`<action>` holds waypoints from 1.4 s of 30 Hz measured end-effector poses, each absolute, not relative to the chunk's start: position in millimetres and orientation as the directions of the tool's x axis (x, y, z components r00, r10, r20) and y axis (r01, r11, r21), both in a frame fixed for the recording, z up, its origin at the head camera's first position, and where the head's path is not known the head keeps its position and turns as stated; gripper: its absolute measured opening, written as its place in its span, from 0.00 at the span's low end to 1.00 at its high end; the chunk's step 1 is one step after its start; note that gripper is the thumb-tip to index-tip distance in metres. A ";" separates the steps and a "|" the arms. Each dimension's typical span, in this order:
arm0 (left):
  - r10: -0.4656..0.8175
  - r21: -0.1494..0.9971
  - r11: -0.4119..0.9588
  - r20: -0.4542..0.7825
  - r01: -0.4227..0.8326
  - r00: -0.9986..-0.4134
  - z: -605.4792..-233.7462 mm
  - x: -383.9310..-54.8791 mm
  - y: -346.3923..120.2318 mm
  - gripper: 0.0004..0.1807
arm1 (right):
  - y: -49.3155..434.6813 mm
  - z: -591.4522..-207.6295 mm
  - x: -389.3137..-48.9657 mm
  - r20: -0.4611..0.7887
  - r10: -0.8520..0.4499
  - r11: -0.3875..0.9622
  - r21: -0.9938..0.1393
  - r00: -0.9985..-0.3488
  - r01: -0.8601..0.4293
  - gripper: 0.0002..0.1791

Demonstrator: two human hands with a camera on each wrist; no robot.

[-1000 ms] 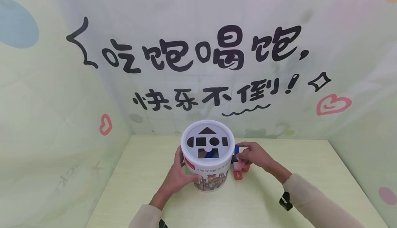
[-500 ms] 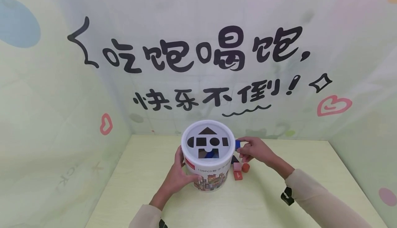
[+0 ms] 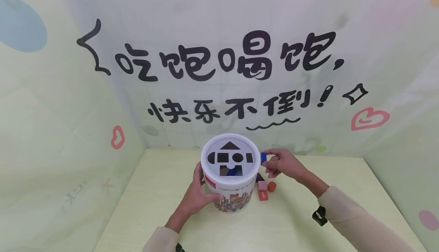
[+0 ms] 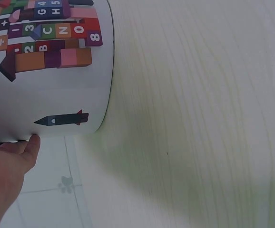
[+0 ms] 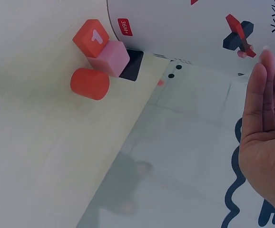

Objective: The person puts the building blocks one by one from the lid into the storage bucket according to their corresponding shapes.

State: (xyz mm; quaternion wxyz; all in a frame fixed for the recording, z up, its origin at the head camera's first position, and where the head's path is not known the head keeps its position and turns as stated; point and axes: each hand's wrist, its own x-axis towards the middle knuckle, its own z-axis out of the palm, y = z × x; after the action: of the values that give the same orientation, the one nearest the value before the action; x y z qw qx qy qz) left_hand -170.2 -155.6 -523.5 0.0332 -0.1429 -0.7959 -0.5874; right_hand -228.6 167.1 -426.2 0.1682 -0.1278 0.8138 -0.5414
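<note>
A white toy-block bucket (image 3: 236, 200) with a shape-sorter lid (image 3: 210, 172) stands upright on the table. My left hand (image 3: 196, 195) grips its left side, thumb across the printed front; the left wrist view shows this hand (image 4: 6, 171) against the bucket wall (image 4: 56, 99). Thumb and fingers of my right hand (image 3: 284, 165) pinch a small blue block (image 3: 263, 158) beside the lid's right rim. In the right wrist view that hand (image 5: 266, 133) hides most of the block. Something blue shows inside through the lid's front cutout.
Right of the bucket on the table (image 3: 154, 198) lie a red block (image 5: 90, 38) marked 1, a pink cube (image 5: 111, 58), an orange-red cylinder (image 5: 90, 84) and a dark triangular block (image 3: 259, 177). A fabric backdrop (image 3: 192, 16) with black lettering encloses the back and sides.
My right hand has lifted the blue block up from among the other blocks to the height of the lid rim. My left hand keeps its hold on the bucket.
</note>
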 end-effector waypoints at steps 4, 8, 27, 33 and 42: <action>0.186 0.928 0.271 0.210 0.255 -0.960 -523.2 -169.7 -155.1 0.70 | 168.4 -423.0 -229.0 -0.118 -0.399 0.386 -0.921 -0.909 -0.050 0.26; 0.186 0.929 0.274 0.204 0.250 -0.961 -523.6 -169.6 -155.4 0.70 | 169.5 -417.6 -229.0 -0.112 -0.402 0.396 -0.916 -0.909 -0.062 0.26; 0.187 0.928 0.272 0.208 0.254 -0.960 -523.6 -168.7 -156.4 0.70 | 167.7 -393.4 -228.4 -0.090 -0.401 0.385 -0.920 -0.912 -0.079 0.30; 0.188 0.921 0.277 0.228 0.274 -0.955 -524.5 -168.6 -156.3 0.70 | 161.9 -393.5 -229.2 -0.100 -0.393 0.375 -0.925 -0.914 -0.060 0.30; 0.188 0.922 0.273 0.228 0.273 -0.955 -524.5 -168.6 -156.5 0.70 | 158.0 -392.7 -230.2 -0.083 -0.410 0.371 -0.925 -0.908 -0.083 0.31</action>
State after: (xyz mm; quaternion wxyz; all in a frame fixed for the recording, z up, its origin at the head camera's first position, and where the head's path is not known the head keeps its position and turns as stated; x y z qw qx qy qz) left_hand -168.6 -156.5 -524.5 0.0365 -0.1447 -0.7969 -0.5853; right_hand -230.2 158.0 -392.7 0.1515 -0.1516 0.8139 -0.5400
